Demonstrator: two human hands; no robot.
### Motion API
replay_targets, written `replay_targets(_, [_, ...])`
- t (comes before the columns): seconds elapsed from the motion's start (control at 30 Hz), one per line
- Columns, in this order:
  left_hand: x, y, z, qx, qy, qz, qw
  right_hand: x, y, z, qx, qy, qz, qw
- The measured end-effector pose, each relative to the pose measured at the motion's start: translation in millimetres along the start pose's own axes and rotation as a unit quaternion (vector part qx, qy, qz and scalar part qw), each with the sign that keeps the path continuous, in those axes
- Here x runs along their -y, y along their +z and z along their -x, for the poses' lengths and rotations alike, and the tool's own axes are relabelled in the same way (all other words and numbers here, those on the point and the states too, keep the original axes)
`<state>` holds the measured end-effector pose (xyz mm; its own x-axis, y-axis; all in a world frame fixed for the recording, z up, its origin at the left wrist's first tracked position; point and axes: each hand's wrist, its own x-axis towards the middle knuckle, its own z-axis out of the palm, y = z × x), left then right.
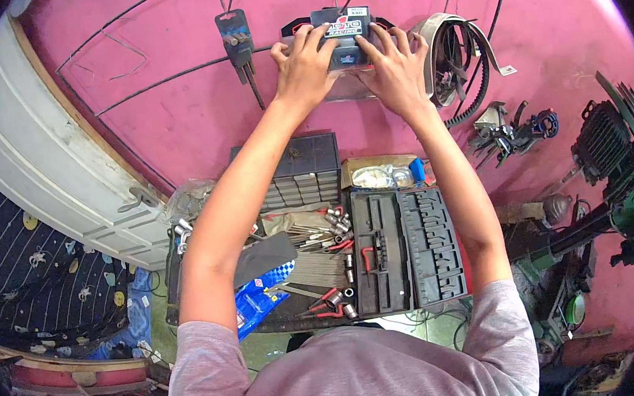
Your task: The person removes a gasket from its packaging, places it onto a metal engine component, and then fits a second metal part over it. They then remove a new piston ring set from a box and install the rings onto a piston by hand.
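Note:
A dark retail package [349, 58] labelled "MOTO RACING" hangs at a metal hook on the pink wall, at the top of the head view. My left hand [305, 63] grips its left side, the fingertips on the front of the card. On the opposite edge, my right hand [395, 60] holds it with bent fingers. Both thumbs lie near the lower part of the package. Red and black edges of something behind it show on either side. A smaller hanging pack [238, 41] with metal pieces is left of my left hand.
Beside my right hand hang belts [464, 61] on the wall. Below my arms, a table carries an open black tool case [432, 248], loose sockets and rods [312, 267], a blue packet [262, 299] and a drawer cabinet [303, 176]. Machinery [609, 139] stands right; a white door [45, 148] left.

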<state>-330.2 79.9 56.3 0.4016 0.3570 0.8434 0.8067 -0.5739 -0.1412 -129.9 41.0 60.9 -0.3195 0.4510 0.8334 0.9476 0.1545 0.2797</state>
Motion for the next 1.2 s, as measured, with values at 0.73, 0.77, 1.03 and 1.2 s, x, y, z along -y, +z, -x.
replay_targets(0.73, [-35.3,-58.6,171.7,0.059,-0.098,0.109,0.987,114.7,-13.7,114.2,0.034,-0.061,-0.257,0.964])
replay_targets(0.77, [-32.6,-60.1,185.2,0.072,-0.103,0.115,0.985,126.1,-12.9,122.0,0.042,-0.049,-0.279,0.958])
replay_targets(1.03, [-17.2,-78.2,298.1,0.191,-0.186,0.197,0.944,216.0,-13.0,198.9,0.174,0.004,-0.365,0.915])
replay_targets(1.2, [-13.7,-110.1,379.2,0.274,-0.232,0.193,0.913,280.7,-21.9,252.5,0.332,-0.002,-0.404,0.852])
